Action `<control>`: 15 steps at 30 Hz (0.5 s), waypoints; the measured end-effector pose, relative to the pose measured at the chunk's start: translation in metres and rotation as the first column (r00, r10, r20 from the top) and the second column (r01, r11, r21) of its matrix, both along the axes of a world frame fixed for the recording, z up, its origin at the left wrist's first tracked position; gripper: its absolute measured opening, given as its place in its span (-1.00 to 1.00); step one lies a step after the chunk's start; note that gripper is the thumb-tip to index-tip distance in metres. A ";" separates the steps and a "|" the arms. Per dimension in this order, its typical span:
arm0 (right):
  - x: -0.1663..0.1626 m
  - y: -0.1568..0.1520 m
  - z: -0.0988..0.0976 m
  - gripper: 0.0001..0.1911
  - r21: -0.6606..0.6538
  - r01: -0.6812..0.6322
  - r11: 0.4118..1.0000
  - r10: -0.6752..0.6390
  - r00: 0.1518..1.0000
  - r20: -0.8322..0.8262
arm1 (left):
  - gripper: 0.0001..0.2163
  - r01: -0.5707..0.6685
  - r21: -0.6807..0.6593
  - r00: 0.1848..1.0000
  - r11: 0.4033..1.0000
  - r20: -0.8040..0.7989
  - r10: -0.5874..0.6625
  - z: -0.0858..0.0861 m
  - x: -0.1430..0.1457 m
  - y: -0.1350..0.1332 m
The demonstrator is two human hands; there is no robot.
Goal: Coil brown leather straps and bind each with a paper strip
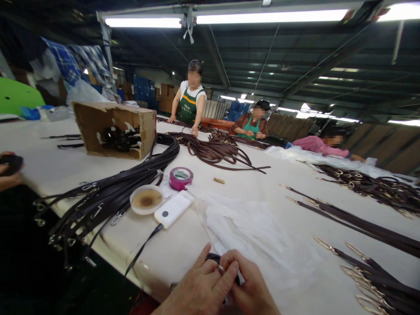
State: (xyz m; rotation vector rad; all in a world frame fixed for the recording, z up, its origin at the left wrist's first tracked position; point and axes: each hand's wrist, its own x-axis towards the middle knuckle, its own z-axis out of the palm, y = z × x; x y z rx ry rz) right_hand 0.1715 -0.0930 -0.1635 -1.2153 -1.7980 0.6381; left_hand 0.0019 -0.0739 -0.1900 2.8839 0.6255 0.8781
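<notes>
At the near table edge, my left hand (201, 284) and my right hand (251, 280) are close together, fingers bent round a dark strap (214, 257). Only short pieces of this strap show between the fingers; it looks looped or coiled. My left thumb and fingers press against it, and my right hand pinches it from the other side. A thin white plastic sheet (249, 232) lies just beyond my hands. Left of it are a white power bank (174, 209) with a black cable, a white bowl (139, 205) with brown residue, and a purple tape roll (181, 178).
Black straps with metal clips (131, 186) hang over the left table edge. Behind them, a cardboard box (111, 113) lies on its side. Brown straps (216, 151) and more straps (377, 271) lie beyond and right. Several co-workers surround the table; one person's hand (11, 179) shows at far left.
</notes>
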 end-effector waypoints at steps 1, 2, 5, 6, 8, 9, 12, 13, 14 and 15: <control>-0.001 0.000 -0.004 -0.91 0.003 0.028 1.000 -0.028 0.999 -0.017 | -0.27 -0.017 -0.006 1.000 1.000 0.008 0.017 -0.001 0.000 0.000; -0.001 -0.001 -0.008 -0.90 0.011 0.062 0.998 -0.061 0.998 -0.031 | -0.26 -0.033 -0.028 0.999 0.999 0.013 0.033 -0.002 0.000 0.000; -0.001 -0.003 -0.017 -0.85 0.069 0.118 0.991 -0.112 0.991 -0.078 | -0.19 -0.045 -0.135 0.999 0.990 0.008 0.046 -0.004 0.000 0.000; 0.000 -0.003 -0.019 -0.84 0.105 0.125 0.987 -0.114 0.988 -0.105 | -0.16 -0.047 -0.165 0.999 0.985 0.006 0.048 -0.003 0.000 0.000; 0.002 -0.004 -0.018 -0.81 0.170 0.119 0.978 -0.092 0.984 -0.154 | -0.10 -0.048 -0.209 0.999 0.977 0.004 0.050 0.000 -0.001 0.000; 0.003 -0.005 -0.017 -0.79 0.200 0.112 0.973 -0.078 0.982 -0.173 | -0.08 -0.047 -0.232 0.999 0.972 0.002 0.049 0.001 -0.002 0.000; 0.003 -0.007 -0.009 -0.77 0.284 0.079 0.956 -0.019 0.978 -0.209 | -0.03 -0.045 -0.318 0.999 0.947 -0.004 0.046 0.003 -0.004 0.000; 0.002 -0.008 -0.006 -0.77 0.302 0.053 0.952 0.010 0.979 -0.201 | -0.03 -0.044 -0.339 0.999 0.940 0.000 0.047 0.002 -0.004 0.001; 0.001 -0.010 -0.004 -0.77 0.313 0.026 0.949 0.035 0.982 -0.186 | -0.03 -0.048 -0.354 0.998 0.934 0.011 0.056 -0.001 -0.004 0.001; -0.001 -0.011 -0.002 -0.78 0.318 0.002 0.948 0.054 0.984 -0.168 | -0.04 -0.054 -0.362 0.997 0.930 0.029 0.069 -0.005 -0.004 0.003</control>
